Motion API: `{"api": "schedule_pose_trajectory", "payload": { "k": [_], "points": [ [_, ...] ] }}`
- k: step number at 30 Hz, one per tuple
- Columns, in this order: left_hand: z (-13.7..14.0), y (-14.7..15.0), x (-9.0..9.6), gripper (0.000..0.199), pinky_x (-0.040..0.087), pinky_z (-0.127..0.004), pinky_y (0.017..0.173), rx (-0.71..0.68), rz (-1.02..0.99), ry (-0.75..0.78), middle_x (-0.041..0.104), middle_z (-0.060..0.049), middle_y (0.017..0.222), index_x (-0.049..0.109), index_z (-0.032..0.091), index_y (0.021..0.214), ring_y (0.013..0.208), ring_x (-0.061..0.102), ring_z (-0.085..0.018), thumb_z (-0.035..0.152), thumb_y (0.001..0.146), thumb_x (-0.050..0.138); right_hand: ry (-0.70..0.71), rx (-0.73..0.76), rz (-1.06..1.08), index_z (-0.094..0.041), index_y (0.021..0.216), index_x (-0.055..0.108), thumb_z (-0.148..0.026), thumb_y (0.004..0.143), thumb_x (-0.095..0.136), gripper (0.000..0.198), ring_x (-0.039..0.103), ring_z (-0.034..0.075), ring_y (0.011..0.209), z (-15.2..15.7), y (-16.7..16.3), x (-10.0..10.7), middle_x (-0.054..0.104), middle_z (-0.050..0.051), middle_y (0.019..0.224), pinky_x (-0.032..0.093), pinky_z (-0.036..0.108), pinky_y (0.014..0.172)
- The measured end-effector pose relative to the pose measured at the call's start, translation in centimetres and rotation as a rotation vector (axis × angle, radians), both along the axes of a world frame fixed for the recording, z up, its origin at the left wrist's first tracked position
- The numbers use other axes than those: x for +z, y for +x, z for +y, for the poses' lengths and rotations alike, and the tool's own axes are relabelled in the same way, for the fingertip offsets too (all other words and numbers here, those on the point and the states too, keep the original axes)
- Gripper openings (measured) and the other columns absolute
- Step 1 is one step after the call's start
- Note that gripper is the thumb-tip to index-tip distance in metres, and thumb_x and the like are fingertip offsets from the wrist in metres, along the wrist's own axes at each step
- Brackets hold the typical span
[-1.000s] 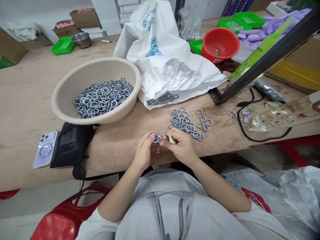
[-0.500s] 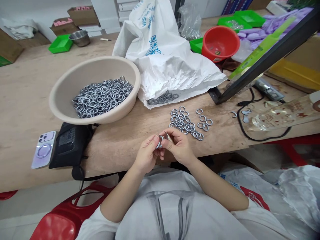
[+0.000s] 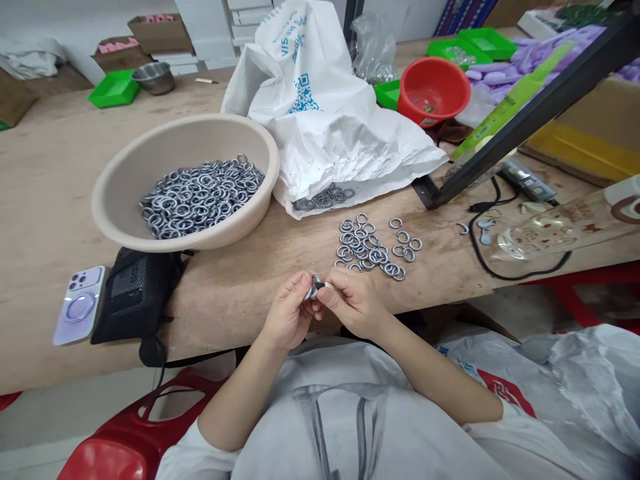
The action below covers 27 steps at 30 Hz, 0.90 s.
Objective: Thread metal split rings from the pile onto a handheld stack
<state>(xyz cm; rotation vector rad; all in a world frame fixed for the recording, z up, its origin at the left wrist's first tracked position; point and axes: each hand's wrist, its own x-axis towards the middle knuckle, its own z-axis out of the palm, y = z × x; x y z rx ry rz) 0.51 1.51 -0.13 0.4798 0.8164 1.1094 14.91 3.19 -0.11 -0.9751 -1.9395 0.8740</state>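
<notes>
My left hand (image 3: pixel 286 315) is closed, pinching grey metal rings (image 3: pixel 311 292) between thumb and fingers; how many is hard to make out. My right hand (image 3: pixel 361 304) is closed too, around a small dark-tipped tool (image 3: pixel 321 285) whose tip touches or lies right by the rings. Most of the tool is hidden in the fingers, so its kind does not show. Just beyond my hands a loose pile of the same rings (image 3: pixel 367 245) lies on the wooden table (image 3: pixel 240 293), with a smaller group of rings (image 3: pixel 407 245) to its right.
A beige basin (image 3: pixel 107 200) full of rings stands at left, next to a white sack (image 3: pixel 345 127) with rings at its mouth. A phone (image 3: pixel 80 305) and black pouch (image 3: pixel 133 297) lie near the left edge. A black metal post (image 3: pixel 500 147), cable and plastic bottle (image 3: pixel 555 233) occupy the right.
My hands have shifted slightly left and down with the rings. The dark tool tip now points left toward the rings, where before it pointed more upward. The view has tilted a little.
</notes>
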Motion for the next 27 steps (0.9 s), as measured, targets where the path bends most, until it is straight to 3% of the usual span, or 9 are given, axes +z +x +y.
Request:
{"api": "schedule_pose_trajectory", "payload": {
  "k": [6,9,12,15,16,19,22,25,27],
  "points": [
    [-0.7,-1.9,2.3,0.038,0.048,-0.025,0.049,-0.04,0.238,0.28,0.056,-0.002,0.07,0.061,0.016,0.067,0.054,0.05,-0.011,0.05,0.083,0.068,-0.112,-0.256,-0.021,-0.021,0.064,0.05,-0.057,0.098,0.042,0.051,0.045,0.013,0.057,2.7,1.9,-0.9,0.047,-0.002,0.059,0.03,0.027,0.057],
    [1.8,-5.9,4.7,0.025,0.051,-0.031,0.066,0.333,0.716,0.62,0.063,-0.004,0.079,0.066,0.018,0.076,0.068,0.057,-0.016,0.041,0.087,0.065,-0.056,-0.547,-0.14,-0.02,0.066,0.055,-0.062,0.093,0.048,0.05,0.048,0.015,0.061,5.4,6.2,-0.7,0.051,0.0,0.062,0.031,0.027,0.058],
    [6.7,-11.1,6.3,0.022,0.043,-0.05,0.1,0.745,1.516,0.809,0.069,-0.008,0.09,0.072,0.017,0.088,0.1,0.061,-0.027,0.034,0.089,0.059,-0.046,-0.829,-0.494,-0.018,0.076,0.067,-0.054,0.088,0.061,0.038,0.055,0.02,0.073,8.1,10.9,-0.4,0.063,0.006,0.078,0.032,0.028,0.062],
    [10.3,-14.1,6.7,0.032,0.032,-0.065,0.108,0.554,1.947,0.762,0.069,-0.014,0.122,0.072,0.015,0.108,0.125,0.054,-0.039,0.03,0.082,0.062,-0.113,-0.811,-0.741,-0.019,0.099,0.075,-0.047,0.088,0.065,0.032,0.06,0.025,0.085,10.3,13.5,-0.7,0.067,0.011,0.097,0.037,0.03,0.068],
    [10.6,-14.2,6.6,0.035,0.031,-0.066,0.109,0.598,1.981,0.756,0.066,-0.014,0.129,0.073,0.015,0.108,0.13,0.051,-0.041,0.029,0.077,0.068,-0.132,-0.785,-0.783,-0.02,0.104,0.076,-0.046,0.087,0.065,0.032,0.061,0.026,0.087,10.9,13.7,-0.9,0.067,0.012,0.101,0.039,0.031,0.07],
    [9.1,-11.3,5.5,0.041,0.036,-0.059,0.109,0.688,1.887,0.958,0.064,-0.015,0.133,0.072,0.014,0.111,0.128,0.053,-0.038,0.031,0.073,0.071,-0.161,-0.754,-0.808,-0.019,0.103,0.076,-0.039,0.086,0.068,0.028,0.063,0.027,0.091,11.6,13.6,-1.3,0.068,0.013,0.104,0.041,0.033,0.073],
    [5.5,-6.0,3.4,0.025,0.041,-0.047,0.104,0.367,1.576,1.022,0.072,-0.01,0.112,0.071,0.018,0.107,0.113,0.062,-0.027,0.03,0.087,0.061,-0.169,-0.709,-0.589,-0.017,0.092,0.076,-0.032,0.084,0.071,0.018,0.063,0.024,0.086,10.4,12.2,-0.8,0.069,0.009,0.093,0.043,0.033,0.074],
    [2.9,-1.4,1.2,0.036,0.048,-0.037,0.088,-0.098,1.098,0.648,0.072,-0.009,0.096,0.071,0.019,0.093,0.095,0.064,-0.023,0.047,0.095,0.049,-0.122,-0.432,-0.122,-0.019,0.086,0.073,-0.036,0.086,0.07,0.018,0.062,0.018,0.078,7.5,9.4,0.2,0.067,0.003,0.084,0.045,0.031,0.071],
    [2.1,0.4,0.4,0.055,0.049,-0.034,0.078,-0.275,0.703,0.341,0.07,-0.009,0.088,0.07,0.018,0.087,0.082,0.063,-0.021,0.064,0.093,0.042,-0.062,-0.162,0.056,-0.02,0.083,0.072,-0.042,0.085,0.071,0.022,0.061,0.017,0.076,5.3,7.3,0.9,0.065,0.002,0.081,0.047,0.03,0.071]
  ]
}}
